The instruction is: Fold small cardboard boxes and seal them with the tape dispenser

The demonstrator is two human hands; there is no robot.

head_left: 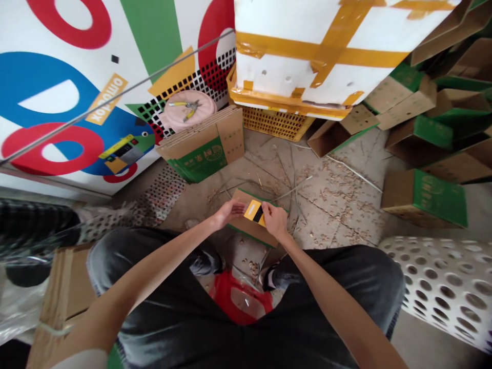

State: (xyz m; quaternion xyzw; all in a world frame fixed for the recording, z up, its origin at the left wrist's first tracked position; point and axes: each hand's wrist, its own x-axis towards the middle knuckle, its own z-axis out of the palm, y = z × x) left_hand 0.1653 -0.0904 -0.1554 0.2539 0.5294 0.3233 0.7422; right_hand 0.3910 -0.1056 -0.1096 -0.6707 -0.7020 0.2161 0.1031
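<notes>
In front of my knees a brown and green cardboard carton [251, 230] rests low over the floor. My right hand [274, 220] is closed on a small flat yellow pack [254, 211] with a black band and a white patch, held above the carton. What exactly the pack is, I cannot make out. My left hand [229, 212] is at the pack's left end, its fingers stretched out toward it. Whether those fingertips touch the pack is not clear.
Folded cartons [207, 154] lean ahead on the left, near pliers [188, 108] on a pink round seat [190, 105]. A taped white foam box [284, 72] sits on a yellow crate [272, 123]. Open cartons [423, 197] fill the right, beside a perforated white basket [442, 287].
</notes>
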